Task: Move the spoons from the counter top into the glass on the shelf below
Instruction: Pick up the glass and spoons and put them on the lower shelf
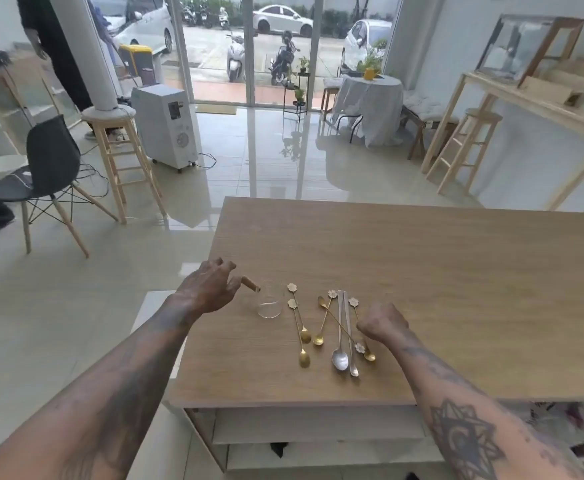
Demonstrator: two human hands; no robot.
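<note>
A clear glass [270,302] with a wooden handle [250,283] stands on the wooden counter top [422,289]. My left hand [211,287] hovers just left of it, fingers loosely curled beside the handle, holding nothing. To the right of the glass lie several spoons: gold ones with flower-shaped ends [300,327] and two silver ones [342,337]. My right hand [384,322] is fisted over the right edge of the spoon group, covering part of one gold spoon [366,351]. Whether it grips that spoon is hidden.
White shelves [318,426] sit under the counter's near edge. Left of the counter are tiled floor, a black chair [48,168], a wooden stool [121,161] and a white appliance [164,126]. A person stands far left.
</note>
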